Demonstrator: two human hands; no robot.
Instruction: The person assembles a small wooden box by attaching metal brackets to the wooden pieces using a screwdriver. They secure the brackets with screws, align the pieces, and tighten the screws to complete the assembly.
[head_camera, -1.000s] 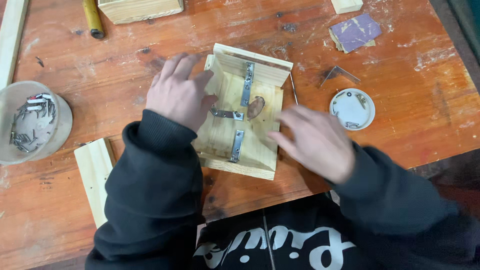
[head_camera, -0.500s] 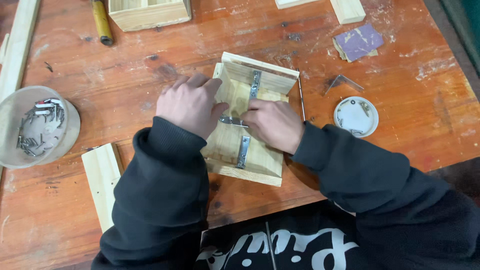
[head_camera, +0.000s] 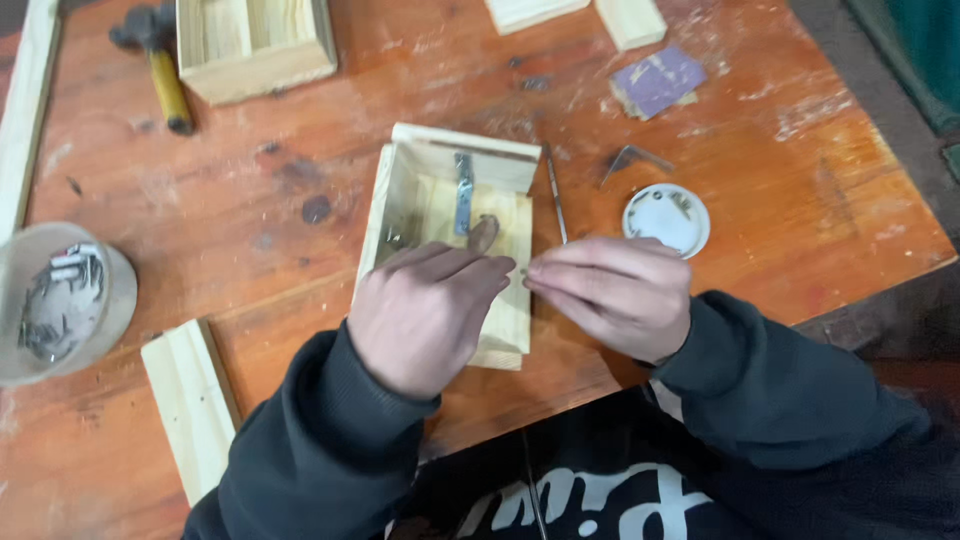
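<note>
Both hands meet fingertip to fingertip over the near right part of the wooden box (head_camera: 440, 215), which lies mid-table: the left hand (head_camera: 425, 310) rests on it with fingers loosely together, seemingly steadying it, while the right hand (head_camera: 615, 290) pinches something too small to tell. The worn orange table (head_camera: 300, 200) also carries a hammer (head_camera: 160, 65) far left, a tub of screws (head_camera: 55, 300) left, a white lid (head_camera: 667, 218) right and a wood block (head_camera: 190, 405) near left.

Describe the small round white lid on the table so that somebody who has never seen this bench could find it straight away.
Start from the orange wooden table and find the open pale wooden box in its middle, above the person's hands. Look to the right of the box, past the thin metal rod lying beside it, to the white lid above the right hand. It is the only round white thing there, flat and shallow.
</note>
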